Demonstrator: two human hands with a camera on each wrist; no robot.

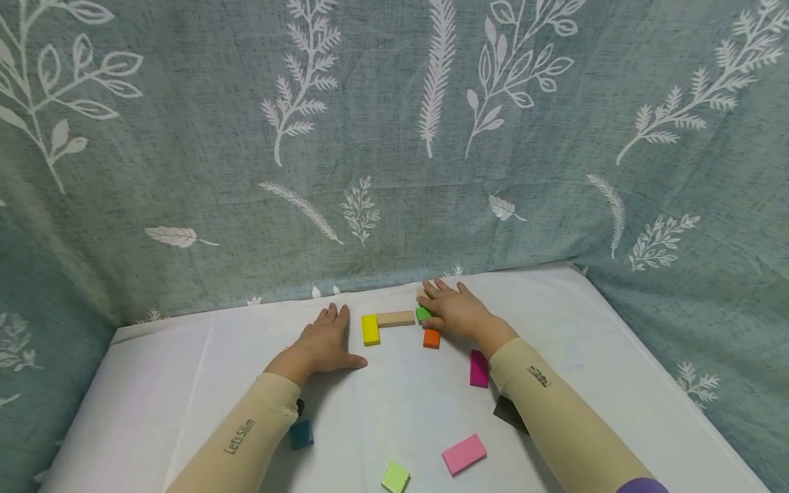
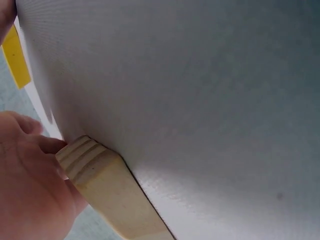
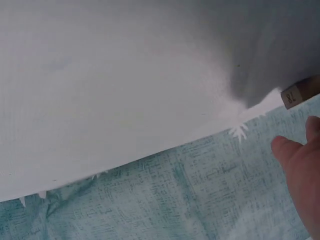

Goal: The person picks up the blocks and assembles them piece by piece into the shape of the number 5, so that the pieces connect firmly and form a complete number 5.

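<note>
In the head view my left hand [image 1: 322, 342] lies spread on the white table, left of a yellow block [image 1: 370, 330]. The left wrist view shows a plain wooden block [image 2: 117, 195] beside that hand; whether they touch, I cannot tell. A long wooden block [image 1: 396, 319] meets the yellow block's upper right side. My right hand [image 1: 459, 313], fingers spread, is over a green block [image 1: 422, 314] and partly covers it. Its thumb is just above an orange block [image 1: 431, 339]. Another wooden block [image 3: 301, 93] shows near its fingers in the right wrist view.
Nearer me lie a teal block [image 1: 301, 435], a light green block [image 1: 396, 477] and a pink block [image 1: 464, 454]. A magenta block [image 1: 478, 369] and a dark block [image 1: 510, 415] are by the right forearm. A leaf-patterned curtain [image 1: 382, 226] borders the table's back edge.
</note>
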